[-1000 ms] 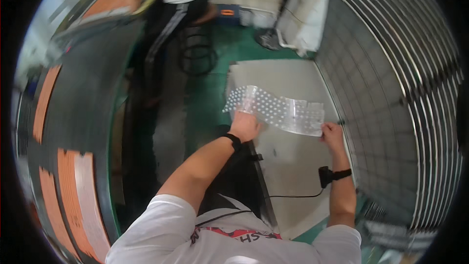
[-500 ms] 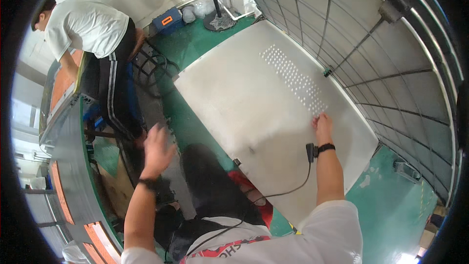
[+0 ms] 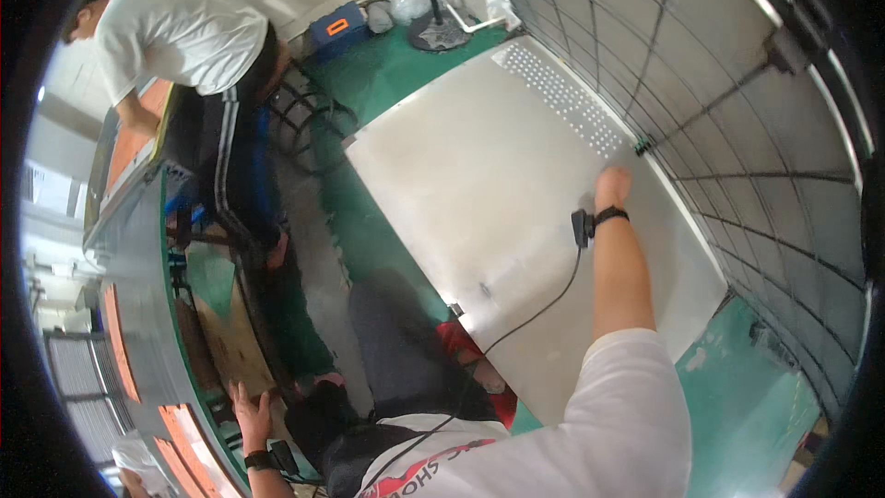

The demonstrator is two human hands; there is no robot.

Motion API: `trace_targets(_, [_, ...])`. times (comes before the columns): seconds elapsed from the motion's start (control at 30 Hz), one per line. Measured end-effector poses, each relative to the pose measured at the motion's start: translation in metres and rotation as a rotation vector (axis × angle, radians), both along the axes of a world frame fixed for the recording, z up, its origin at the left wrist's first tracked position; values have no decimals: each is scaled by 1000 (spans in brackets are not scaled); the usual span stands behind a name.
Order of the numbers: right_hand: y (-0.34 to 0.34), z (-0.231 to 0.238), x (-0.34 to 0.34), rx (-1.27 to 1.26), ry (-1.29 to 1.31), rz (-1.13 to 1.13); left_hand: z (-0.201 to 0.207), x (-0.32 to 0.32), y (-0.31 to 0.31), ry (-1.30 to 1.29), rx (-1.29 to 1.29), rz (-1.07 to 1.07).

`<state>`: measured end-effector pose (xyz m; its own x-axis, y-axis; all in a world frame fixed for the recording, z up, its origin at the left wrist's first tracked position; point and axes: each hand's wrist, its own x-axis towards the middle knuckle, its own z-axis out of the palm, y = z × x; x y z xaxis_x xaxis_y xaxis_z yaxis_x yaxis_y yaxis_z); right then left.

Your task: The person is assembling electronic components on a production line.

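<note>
My right hand (image 3: 612, 186) is over a large pale board (image 3: 442, 194), its fingers bunched at the near end of a strip of white dots (image 3: 562, 101). Whatever those fingers hold, if anything, is hidden. The dots lie in rows along the board's far right edge and look as if they sit on a thin greyish sheet. Low on the left, my left hand (image 3: 251, 415) is open with its fingers apart, beside the edge of a grey-green workbench (image 3: 152, 286). Nothing shows in it.
Another person (image 3: 184, 37) bends over the bench at the far left. A tall wire-grid rack (image 3: 737, 129) borders the board on the right. A cable (image 3: 544, 314) from my right wrist crosses the board. A blue toolbox (image 3: 338, 29) and a stand base (image 3: 441, 32) are at the back.
The dotted strip has shifted to the board's far right edge and lies straighter. My right hand has moved farther forward. My left hand has dropped down and left towards the bench.
</note>
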<state>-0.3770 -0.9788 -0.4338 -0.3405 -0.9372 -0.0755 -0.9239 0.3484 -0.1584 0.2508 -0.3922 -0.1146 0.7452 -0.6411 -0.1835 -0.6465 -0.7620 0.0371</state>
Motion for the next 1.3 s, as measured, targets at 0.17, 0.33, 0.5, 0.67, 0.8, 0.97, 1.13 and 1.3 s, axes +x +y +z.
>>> trace_targets(0.17, [24,-46,116,-379,-710,-353,20,-41,-8,210,-85,3])
trace_targets(0.33, [129,136,360,32,-1330,286,28,-68,36,216,-179,-127])
trace_targets(0.5, [293,323,518,281,-1316,1399,24,-114,47,241,-334,-238])
trace_targets(0.67, [534,446,597,517,-993,2342,35,-125,81,335,-410,-129])
trace_targets(0.8, [687,446,589,812,-727,2732,35,-126,115,353,-472,-67])
trace_targets(0.97, [797,453,561,210,-66,2976,35,-137,132,491,-623,-25])
trace_targets(1.13, [796,471,593,501,-19,2848,43,-143,140,367,-611,-54])
trace_targets(1.3, [714,545,698,878,-116,2587,57,-126,127,369,-606,-169])
